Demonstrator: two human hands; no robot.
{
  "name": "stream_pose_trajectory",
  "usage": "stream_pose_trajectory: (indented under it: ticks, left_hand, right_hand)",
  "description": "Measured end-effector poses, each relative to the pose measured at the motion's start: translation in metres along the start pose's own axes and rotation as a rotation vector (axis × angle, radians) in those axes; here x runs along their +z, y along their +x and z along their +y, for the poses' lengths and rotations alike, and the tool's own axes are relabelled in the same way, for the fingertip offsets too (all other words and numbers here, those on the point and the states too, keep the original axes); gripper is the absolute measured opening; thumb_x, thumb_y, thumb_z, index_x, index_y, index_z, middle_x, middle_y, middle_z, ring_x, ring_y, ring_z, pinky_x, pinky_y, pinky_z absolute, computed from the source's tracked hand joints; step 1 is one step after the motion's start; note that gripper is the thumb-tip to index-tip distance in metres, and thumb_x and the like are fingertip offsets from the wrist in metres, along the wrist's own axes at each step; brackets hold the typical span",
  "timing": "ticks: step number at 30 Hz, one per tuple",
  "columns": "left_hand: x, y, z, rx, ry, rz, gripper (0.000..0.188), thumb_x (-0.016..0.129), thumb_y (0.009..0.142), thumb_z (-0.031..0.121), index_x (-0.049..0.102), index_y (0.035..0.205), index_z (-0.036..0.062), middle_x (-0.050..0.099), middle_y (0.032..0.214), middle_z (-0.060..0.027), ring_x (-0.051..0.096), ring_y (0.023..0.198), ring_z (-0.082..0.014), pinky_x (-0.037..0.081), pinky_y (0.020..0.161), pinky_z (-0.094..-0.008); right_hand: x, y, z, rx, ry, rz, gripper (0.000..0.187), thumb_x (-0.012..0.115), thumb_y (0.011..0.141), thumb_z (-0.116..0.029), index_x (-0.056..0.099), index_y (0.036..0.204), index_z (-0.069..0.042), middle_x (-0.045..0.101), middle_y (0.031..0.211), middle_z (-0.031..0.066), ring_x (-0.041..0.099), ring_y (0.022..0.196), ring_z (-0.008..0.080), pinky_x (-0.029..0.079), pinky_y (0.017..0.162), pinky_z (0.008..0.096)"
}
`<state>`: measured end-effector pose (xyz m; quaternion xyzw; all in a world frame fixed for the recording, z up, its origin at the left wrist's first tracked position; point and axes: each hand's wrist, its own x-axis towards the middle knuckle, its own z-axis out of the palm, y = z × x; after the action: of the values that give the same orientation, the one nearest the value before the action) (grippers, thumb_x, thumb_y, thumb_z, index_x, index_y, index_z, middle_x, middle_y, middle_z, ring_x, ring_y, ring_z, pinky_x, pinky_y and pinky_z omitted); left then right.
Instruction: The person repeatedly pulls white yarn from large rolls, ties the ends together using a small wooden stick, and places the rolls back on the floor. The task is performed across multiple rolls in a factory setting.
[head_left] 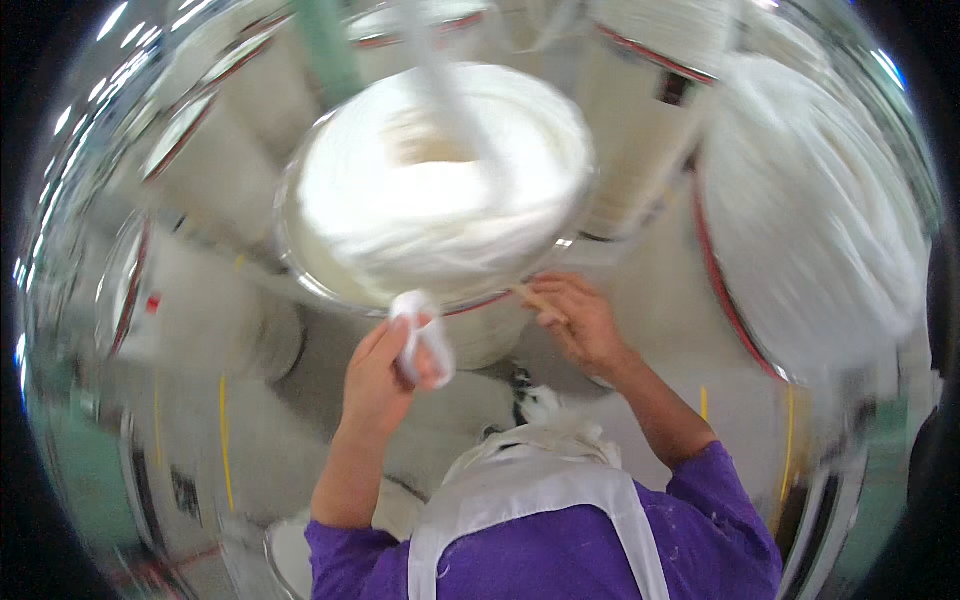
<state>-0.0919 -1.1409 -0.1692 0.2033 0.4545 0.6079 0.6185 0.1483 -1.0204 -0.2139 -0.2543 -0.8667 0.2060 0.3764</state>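
Note:
In front of me stands a tall round can [345, 287] with a metal rim, filled with coiled white cotton sliver [395, 215]. A blurred strand of sliver rises from the coil toward the upper edge. My left hand [380, 375] is closed around a soft white loop of what looks like sliver [436, 348], just short of the can's near rim. On the right, my right hand [590, 330] pinches a thin tan stick-like piece [540, 303] beside the rim. Whether that piece touches the rim, I cannot tell.
Several similar cans surround this one, including a can at the left [200, 300] and a large heap of sliver [810, 220] overflowing a can at the right. A green post [328, 50] stands behind. Yellow lines [226, 440] mark the grey floor.

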Motion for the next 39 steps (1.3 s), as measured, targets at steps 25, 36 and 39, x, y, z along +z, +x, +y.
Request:
stream_pose_trajectory:
  ticks: [25,36,39]
  left_hand:
    - [-0.007,-0.042,-0.126,0.163,0.066,0.079,0.037,0.044,0.098,0.031,0.053,0.121,0.0038,0.062,0.102,-0.0078,0.057,0.089,-0.0171,0.045,0.078,-0.0297]
    - [-0.078,-0.099,-0.224,-0.104,-0.139,0.384,0.040,0.050,0.092,0.030,0.050,0.127,0.0088,0.051,0.131,-0.0058,0.045,0.122,-0.0220,0.026,0.106,-0.0447]
    - [-0.051,-0.095,-0.213,-0.091,-0.152,0.061,0.032,0.054,0.092,0.023,0.057,0.119,0.0068,0.058,0.125,-0.0095,0.053,0.115,-0.0225,0.037,0.101,-0.0402]
  right_hand:
    - [-0.382,0.025,-0.056,0.381,-0.887,0.057,0.038,0.062,0.084,-0.042,0.069,0.097,-0.006,0.065,0.074,0.0110,0.062,0.071,0.0256,0.048,0.068,0.0368]
    - [-0.329,0.100,-0.094,-0.241,-0.975,0.386,0.020,0.063,0.082,-0.027,0.072,0.095,-0.017,0.068,0.077,0.0066,0.066,0.070,0.0237,0.051,0.059,0.0365]
    - [-0.237,0.055,-0.109,-0.478,-0.945,0.023,0.030,0.060,0.081,-0.021,0.067,0.109,-0.015,0.068,0.096,0.0033,0.067,0.074,0.0190,0.053,0.058,0.0340]
